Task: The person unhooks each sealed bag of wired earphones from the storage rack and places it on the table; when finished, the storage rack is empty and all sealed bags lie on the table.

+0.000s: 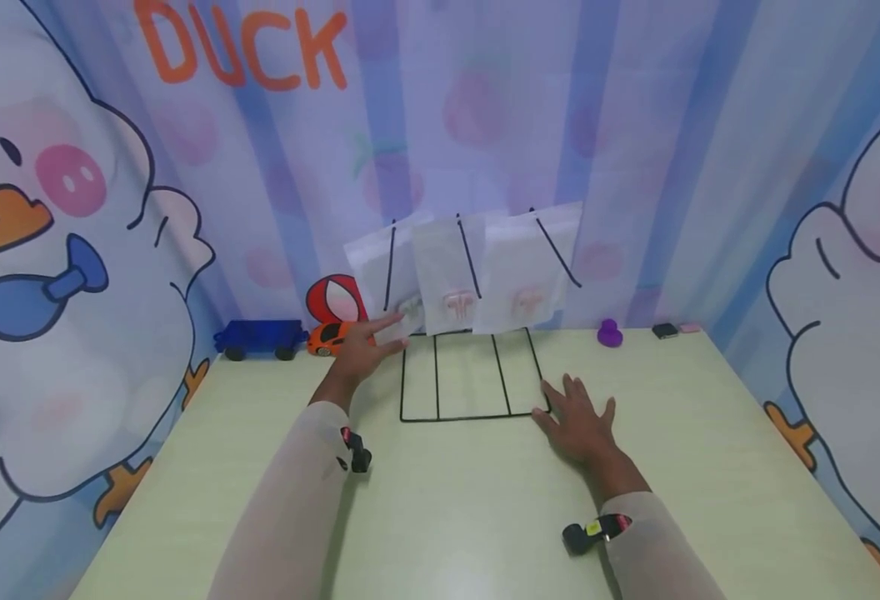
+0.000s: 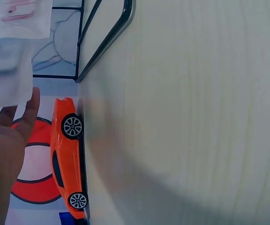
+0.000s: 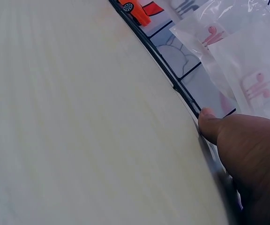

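Along the back edge of your table (image 1: pixel 260 467), from the left, sit a blue toy truck (image 1: pixel 256 338) and then an orange toy car (image 1: pixel 327 337), parked against the duck-print curtain (image 1: pixel 72 250) with a Spider-Man mask print (image 1: pixel 332 300) just behind the car.

Your left hand (image 1: pixel 361 348) reaches forward over that car, fingers straight and loosely spread, the fingertips at the lower edge of the leftmost clear bag (image 1: pixel 391 279). The left wrist view shows the palm open beside the plastic, not closed on it; whether the fingertips truly touch the bag you cannot tell.

That bag is one of three hanging on the upright prongs of a black wire rack (image 1: pixel 470 375), whose flat base lies on the table in front of them. The middle bag (image 1: pixel 455 279) and the right bag (image 1: pixel 530 271) each hold a pair of pink earphones; what the left one holds is too blurred to name.

Your right hand (image 1: pixel 578 421) lies flat on the table, fingers spread, thumb against the rack's near right corner, probably steadying the frame.

Farther right along the back edge stand a small purple toy (image 1: pixel 609 333) and a small dark block (image 1: pixel 665 330).
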{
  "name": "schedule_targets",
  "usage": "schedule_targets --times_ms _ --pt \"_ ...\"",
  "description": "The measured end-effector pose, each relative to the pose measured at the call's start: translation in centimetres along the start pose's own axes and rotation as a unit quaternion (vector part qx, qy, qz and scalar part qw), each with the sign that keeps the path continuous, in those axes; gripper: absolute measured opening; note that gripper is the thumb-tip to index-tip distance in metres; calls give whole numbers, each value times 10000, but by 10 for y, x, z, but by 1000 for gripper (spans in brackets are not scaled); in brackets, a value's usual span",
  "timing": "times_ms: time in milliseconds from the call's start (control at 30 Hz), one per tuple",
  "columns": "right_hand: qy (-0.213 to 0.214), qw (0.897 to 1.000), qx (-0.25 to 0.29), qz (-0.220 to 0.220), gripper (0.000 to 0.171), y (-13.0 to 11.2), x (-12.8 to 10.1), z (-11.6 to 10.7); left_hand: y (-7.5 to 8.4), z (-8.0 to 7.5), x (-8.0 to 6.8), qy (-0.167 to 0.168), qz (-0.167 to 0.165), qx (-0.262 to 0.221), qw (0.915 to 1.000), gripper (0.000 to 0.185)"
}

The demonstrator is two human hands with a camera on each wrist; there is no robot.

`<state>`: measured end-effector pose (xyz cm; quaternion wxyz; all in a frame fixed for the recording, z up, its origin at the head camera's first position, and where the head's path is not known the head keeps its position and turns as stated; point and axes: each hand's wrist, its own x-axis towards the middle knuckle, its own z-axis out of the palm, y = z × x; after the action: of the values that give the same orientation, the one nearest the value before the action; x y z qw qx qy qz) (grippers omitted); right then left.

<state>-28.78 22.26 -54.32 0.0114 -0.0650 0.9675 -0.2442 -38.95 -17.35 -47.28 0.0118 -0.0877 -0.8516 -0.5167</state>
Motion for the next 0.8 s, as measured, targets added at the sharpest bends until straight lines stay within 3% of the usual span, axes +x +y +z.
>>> schedule_targets --times_ms 300,633,800 --pt "-2 10000 -36 8 69 -2 -1 1 0 7 -1 200 -158 79 9996 62" --pt "-41 10000 -31 56 69 -3 -2 0 7 5 -10 124 72 -93 9999 61" --pt "12 10000 15 36 69 -3 -3 0 9 4 -21 261 227 -187 9992 58"
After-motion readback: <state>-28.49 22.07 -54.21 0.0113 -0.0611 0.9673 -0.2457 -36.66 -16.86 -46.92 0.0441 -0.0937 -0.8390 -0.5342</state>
